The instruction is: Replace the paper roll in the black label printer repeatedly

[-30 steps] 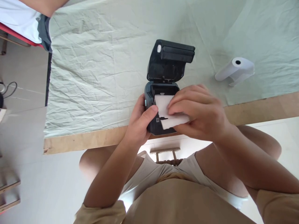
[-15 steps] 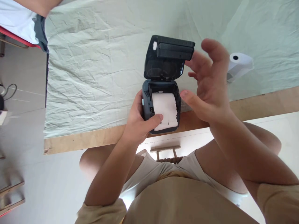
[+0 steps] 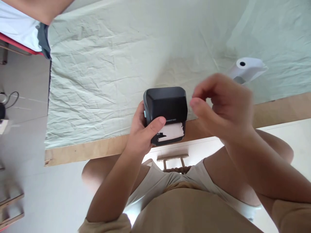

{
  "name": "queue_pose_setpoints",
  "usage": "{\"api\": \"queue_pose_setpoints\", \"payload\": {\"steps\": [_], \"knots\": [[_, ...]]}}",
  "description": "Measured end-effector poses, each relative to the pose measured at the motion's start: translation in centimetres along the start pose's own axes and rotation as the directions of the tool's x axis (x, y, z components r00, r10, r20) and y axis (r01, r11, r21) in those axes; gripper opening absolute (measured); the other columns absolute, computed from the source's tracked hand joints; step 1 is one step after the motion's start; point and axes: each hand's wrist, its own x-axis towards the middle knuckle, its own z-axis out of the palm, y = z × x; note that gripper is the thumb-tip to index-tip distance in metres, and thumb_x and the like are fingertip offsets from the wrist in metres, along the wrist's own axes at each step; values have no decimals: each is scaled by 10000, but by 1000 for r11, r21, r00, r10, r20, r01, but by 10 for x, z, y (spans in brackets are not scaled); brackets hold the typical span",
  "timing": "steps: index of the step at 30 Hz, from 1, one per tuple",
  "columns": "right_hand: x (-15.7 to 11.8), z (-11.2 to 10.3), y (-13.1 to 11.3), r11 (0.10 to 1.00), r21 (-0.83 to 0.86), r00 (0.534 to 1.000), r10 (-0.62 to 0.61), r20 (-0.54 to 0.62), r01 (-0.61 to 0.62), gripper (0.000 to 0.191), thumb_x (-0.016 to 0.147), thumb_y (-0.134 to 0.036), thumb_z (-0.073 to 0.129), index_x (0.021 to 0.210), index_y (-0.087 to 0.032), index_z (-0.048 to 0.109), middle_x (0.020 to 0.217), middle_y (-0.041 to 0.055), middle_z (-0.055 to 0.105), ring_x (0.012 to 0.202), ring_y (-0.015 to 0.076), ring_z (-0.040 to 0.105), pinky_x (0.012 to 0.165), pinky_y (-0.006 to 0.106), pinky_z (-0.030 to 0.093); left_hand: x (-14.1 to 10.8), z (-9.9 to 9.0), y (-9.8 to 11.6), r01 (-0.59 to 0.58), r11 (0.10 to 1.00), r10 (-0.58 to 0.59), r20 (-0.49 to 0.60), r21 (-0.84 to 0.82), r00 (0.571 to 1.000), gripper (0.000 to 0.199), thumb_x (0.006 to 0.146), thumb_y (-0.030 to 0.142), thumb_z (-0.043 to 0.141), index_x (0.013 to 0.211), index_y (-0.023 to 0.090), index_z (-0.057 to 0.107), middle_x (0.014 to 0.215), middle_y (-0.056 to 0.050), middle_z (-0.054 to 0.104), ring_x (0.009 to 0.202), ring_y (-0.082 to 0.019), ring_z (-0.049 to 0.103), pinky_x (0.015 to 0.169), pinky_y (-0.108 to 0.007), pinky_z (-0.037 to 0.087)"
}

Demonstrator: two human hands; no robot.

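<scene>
My left hand (image 3: 143, 131) is wrapped round a small black label printer (image 3: 167, 102) at the table's front edge, its thumb lying over the front of the lid. The lid is down over the body. From under the lid's front edge comes a strip of white paper (image 3: 171, 132) with a ragged, torn edge. Just right of the printer, apart from it, is my right hand (image 3: 224, 103). Its fingers are loosely curled, the thumb tip close to the index finger, and I see nothing in them. Motion blurs this hand a little.
A white paper roll (image 3: 249, 66) with a dark core lies on the pale green cloth (image 3: 109, 74), beyond my right hand. A wooden edge (image 3: 85, 149) runs along the table's front. At the upper left another person's arm (image 3: 41, 9) reaches over the corner.
The printer's lid, standing up before, is now down over the body and hides most of the paper. My right hand has moved lower, and its spread fingers have curled in.
</scene>
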Motion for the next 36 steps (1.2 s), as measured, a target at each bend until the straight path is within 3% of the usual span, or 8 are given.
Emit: {"api": "queue_pose_setpoints", "payload": {"steps": [1,4,9,13,17,24,32,36], "knots": [[0,6,13,1000,-13,1000,24,2,-24,95,966,-308,739,1050,-289,698,1031,31,812,913,226,785,715,388,639,0,0,0,12,1000,-12,14,-6,1000,567,806,550,1047,1183,264,736,1104,-59,881,982,-301,879,774,-363,735],[-2,16,42,991,70,969,98,225,-116,527,995,-528,764,1457,-291,672,1445,112,787,1153,273,810,895,429,711,0,0,2,24,1000,-23,40,-17,999,542,824,504,1040,1205,270,733,1173,-76,889,1076,-344,886,819,-396,752],[-3,12,52,975,111,913,138,385,-194,643,1002,-578,790,1570,-327,626,1484,99,765,1096,253,810,916,416,723,0,-1,3,58,998,-57,30,-29,998,582,837,490,1035,1283,268,735,1237,-98,879,1197,-398,871,891,-443,763],[-6,16,54,965,134,917,162,364,-224,659,1016,-588,768,1594,-312,611,1441,112,747,1061,248,781,891,414,708,3,1,2,44,998,-43,19,-49,999,603,836,618,1006,1248,248,768,1194,-110,884,1292,-425,844,986,-481,757],[-9,20,59,958,162,940,184,286,-237,689,983,-656,815,1541,-300,622,1314,96,696,1010,219,708,846,373,663,7,5,1,54,991,-61,-50,-121,997,490,997,701,801,1044,214,815,1106,-112,892,1311,-411,837,1030,-500,745],[-3,9,51,957,211,921,108,375,-198,737,900,-464,919,1536,-320,576,905,-29,597,776,169,565,712,329,534,10,5,1,19,991,-31,-90,-135,995,364,954,549,923,876,213,806,763,3,776,760,-216,817,831,-373,754],[-2,-5,29,999,-34,928,30,371,-19,504,957,-315,841,1438,-310,690,615,-131,520,525,94,430,575,270,372,9,8,4,15,991,-30,-106,-137,994,403,943,507,941,774,212,724,674,37,670,593,-142,668,696,-300,695],[-2,-3,16,994,-97,977,-24,213,46,271,1015,-318,787,1284,-314,753,537,-129,546,478,112,489,537,287,405,10,6,2,30,993,-43,-115,-111,992,387,940,528,928,805,225,727,689,27,684,645,-172,714,690,-312,685]]}}
